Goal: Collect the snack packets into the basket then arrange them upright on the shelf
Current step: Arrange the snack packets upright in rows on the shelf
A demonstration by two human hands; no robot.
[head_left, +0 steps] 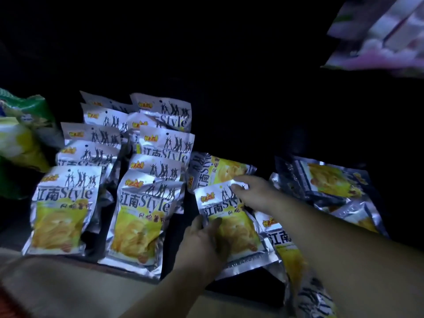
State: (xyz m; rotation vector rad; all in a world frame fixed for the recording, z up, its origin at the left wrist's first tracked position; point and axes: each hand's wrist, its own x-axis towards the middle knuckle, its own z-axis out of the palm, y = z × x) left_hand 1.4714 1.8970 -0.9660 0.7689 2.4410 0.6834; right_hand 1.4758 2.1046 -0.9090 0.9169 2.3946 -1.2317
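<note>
Left hand (206, 239) grips the lower edge of one silver snack packet (238, 228) on the dark shelf (171, 253); right hand (250, 191), fingers outstretched, touches its top corner. To the left, two upright rows (142, 216) hold roughly five each; at least three flat packets (328, 180) lie to the right.

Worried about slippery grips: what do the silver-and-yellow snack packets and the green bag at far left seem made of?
Silver-and-yellow snack packets: likely metallised plastic film, glossy; bright glints, creases, sealed edges. Green bag: probably printed plastic film, slightly shiny, but too blurred to be sure.
</note>
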